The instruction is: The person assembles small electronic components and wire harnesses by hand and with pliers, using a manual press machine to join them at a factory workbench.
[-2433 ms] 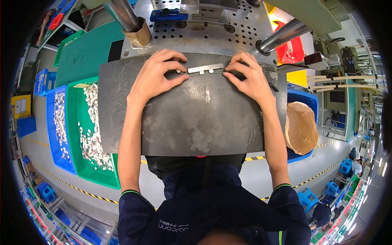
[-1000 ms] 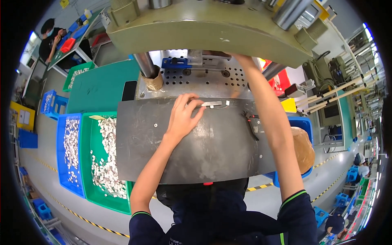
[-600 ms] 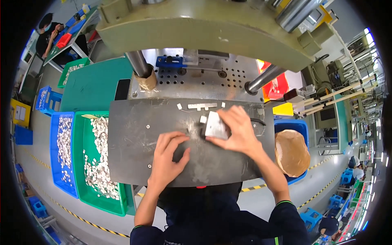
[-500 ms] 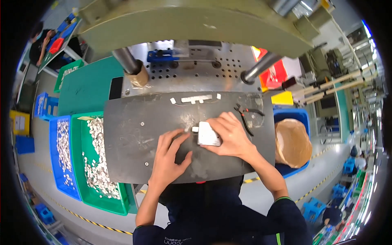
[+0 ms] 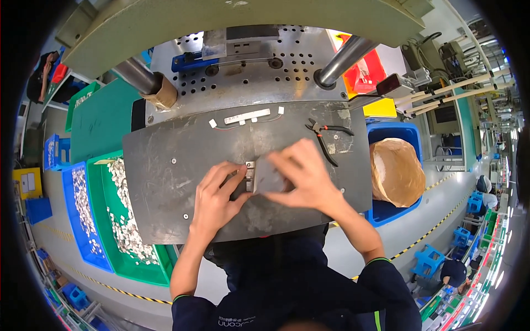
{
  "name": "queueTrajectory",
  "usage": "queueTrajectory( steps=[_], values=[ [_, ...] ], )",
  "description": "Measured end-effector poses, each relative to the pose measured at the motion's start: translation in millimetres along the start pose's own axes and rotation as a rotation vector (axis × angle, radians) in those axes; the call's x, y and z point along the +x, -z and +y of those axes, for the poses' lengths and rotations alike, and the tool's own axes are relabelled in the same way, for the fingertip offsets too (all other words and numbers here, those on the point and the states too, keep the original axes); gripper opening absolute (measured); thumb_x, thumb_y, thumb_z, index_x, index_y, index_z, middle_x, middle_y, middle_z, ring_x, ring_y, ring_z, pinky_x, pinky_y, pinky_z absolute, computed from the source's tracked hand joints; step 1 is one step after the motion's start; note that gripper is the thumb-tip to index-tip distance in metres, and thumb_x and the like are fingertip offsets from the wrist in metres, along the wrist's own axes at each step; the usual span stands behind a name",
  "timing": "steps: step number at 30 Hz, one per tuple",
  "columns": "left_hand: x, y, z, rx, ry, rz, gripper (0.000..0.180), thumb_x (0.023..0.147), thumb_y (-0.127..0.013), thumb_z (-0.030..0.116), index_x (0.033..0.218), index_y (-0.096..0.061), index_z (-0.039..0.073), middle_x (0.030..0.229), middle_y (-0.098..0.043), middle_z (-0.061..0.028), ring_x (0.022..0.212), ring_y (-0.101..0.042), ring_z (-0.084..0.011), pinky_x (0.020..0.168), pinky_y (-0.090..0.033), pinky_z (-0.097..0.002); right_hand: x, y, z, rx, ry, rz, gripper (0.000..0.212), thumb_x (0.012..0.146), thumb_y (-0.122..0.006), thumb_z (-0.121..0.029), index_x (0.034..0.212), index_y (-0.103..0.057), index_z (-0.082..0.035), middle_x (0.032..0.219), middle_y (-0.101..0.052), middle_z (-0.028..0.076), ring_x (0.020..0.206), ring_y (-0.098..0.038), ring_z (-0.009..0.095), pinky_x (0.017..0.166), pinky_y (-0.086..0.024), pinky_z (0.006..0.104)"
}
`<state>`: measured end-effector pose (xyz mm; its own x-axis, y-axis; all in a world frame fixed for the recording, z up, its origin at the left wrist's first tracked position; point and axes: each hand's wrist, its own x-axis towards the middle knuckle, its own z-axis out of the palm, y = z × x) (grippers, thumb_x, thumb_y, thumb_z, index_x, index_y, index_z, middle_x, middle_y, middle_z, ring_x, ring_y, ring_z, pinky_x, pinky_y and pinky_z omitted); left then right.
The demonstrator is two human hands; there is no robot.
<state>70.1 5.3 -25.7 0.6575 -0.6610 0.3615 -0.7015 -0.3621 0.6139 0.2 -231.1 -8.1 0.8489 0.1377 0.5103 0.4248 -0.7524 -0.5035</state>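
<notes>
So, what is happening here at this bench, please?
A person stands at a dark metal work plate in front of a press machine. Both hands meet at a small flat metal piece lying on the plate: the left hand touches its left edge and the right hand covers it from the right. Pliers lie further back, and a green bin of small parts sits to the left.

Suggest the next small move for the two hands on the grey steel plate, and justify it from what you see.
Probably slide the small metal piece flush against the grey flat part: the left hand pinches the piece at the part's edge, while the right hand presses the part onto the steel plate.
</notes>
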Motion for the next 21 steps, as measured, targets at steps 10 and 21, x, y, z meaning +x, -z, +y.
queueTrajectory(
  steps=[10,21],
  values=[
    [18.6,1.4,-4.5,0.077,0.105,0.083,0.057,0.061,-0.097,0.012,0.113,-0.078,0.000,0.112,-0.072,-0.0097,0.107,-0.068,-0.0316,0.090,-0.059,-0.0416,4.8,53.9,95.0,-0.268,-0.616,0.153,0.064,0.067,-0.098,-0.032,0.112,-0.075,0.007,0.095,-0.068,0.015,0.085,-0.069,0.027,0.077,-0.056,0.0384],
    [24.7,4.8,-7.2,0.194,-0.016,0.061,0.041,0.076,-0.086,0.009,0.115,-0.076,0.000,0.114,-0.071,-0.0105,0.110,-0.066,-0.0310,0.088,-0.059,-0.0418,0.0,18.5,20.3,-0.145,-0.206,-0.006,0.036,0.088,-0.080,-0.016,0.124,-0.077,-0.012,0.129,-0.064,0.011,0.119,-0.059,0.032,0.107,-0.041,0.0467]
  ],
)
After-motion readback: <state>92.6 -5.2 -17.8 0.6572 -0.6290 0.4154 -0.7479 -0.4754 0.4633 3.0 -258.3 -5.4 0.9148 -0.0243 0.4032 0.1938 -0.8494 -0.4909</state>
